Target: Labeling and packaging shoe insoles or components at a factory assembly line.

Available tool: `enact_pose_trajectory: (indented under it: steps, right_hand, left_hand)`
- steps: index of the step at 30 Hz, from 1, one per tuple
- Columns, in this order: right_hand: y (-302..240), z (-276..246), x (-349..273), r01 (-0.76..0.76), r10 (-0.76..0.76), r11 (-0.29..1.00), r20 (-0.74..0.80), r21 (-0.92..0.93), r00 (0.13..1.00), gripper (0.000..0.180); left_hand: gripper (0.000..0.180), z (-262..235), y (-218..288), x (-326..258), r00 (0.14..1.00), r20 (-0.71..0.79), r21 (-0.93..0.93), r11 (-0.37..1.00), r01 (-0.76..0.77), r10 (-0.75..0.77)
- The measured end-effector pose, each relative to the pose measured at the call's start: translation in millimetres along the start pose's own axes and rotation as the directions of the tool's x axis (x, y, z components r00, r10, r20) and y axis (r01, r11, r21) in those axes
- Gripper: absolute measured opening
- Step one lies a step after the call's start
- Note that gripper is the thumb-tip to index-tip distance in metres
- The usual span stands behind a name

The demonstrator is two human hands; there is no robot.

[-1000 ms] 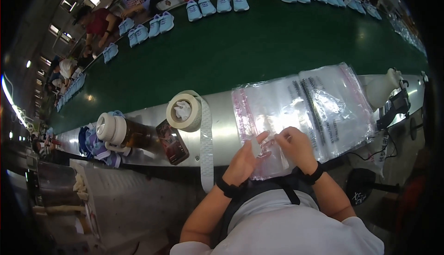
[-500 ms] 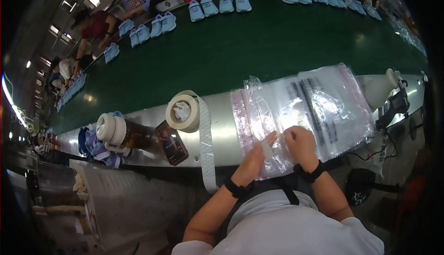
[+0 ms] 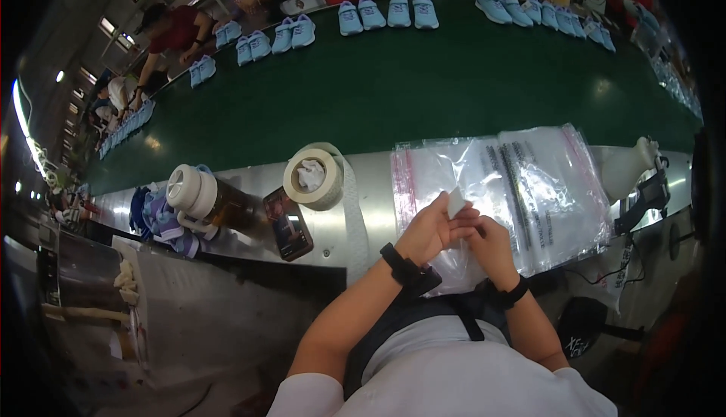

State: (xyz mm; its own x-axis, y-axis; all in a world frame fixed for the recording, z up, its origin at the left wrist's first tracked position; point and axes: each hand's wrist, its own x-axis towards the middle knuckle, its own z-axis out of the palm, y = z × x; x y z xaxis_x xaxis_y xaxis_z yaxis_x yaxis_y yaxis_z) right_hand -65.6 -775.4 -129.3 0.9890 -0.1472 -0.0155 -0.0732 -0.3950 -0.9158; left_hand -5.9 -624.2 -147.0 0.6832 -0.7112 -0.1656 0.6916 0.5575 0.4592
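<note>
My left hand (image 3: 425, 234) is above a stack of clear plastic bags (image 3: 556, 190), palm turned partly up. Between its thumb and fingers stands a small white label (image 3: 455, 203). My right hand (image 3: 493, 249) is closed, its fingertips meeting the left fingers just below the label. Whatever the right fingers pinch, if anything, is hidden. The bags lie flat on the metal edge, with pink strips along their sides and dark print. Left of them sits a roll of white labels (image 3: 330, 182), crumpled paper in its core, its loose strip hanging over the edge.
A phone (image 3: 287, 224), a brown bottle with a white lid (image 3: 193, 192) and purple-blue shoes (image 3: 162, 224) lie to the left. A green conveyor belt (image 3: 378, 92) carries pairs of light-blue shoes (image 3: 397, 12) along its far side. Other people work beyond it. A lamp-like white object (image 3: 629, 164) stands right.
Both hands have risen off the bags and come together, and the label now points upward in my left fingers. The film bunched under the hands lies flatter. The whole view has shifted slightly.
</note>
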Motion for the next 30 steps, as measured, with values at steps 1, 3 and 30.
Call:
enact_pose_trajectory:
  steps: [1, 3, 30]
  right_hand:
    - [3, -5, 1, -0.079, 0.08, 0.992, -0.01, 0.098, 0.997, 0.011]
    - [-5, -18, 2, -0.089, 0.096, 0.987, -0.046, 0.134, 0.994, 0.012]
    - [-3, -44, 0, -0.007, 0.057, 0.951, -0.152, 0.309, 0.987, 0.016]
  left_hand:
    - [0.042, -12, -3, 7, 1.0, 0.013, 0.002, 1.0, -0.004, 0.004]
    - [0.043, -26, -11, 9, 0.984, -0.167, -0.096, 0.995, 0.039, -0.054]
    - [0.037, 15, 18, -158, 0.689, -0.513, 0.714, 0.701, 0.01, 0.513]
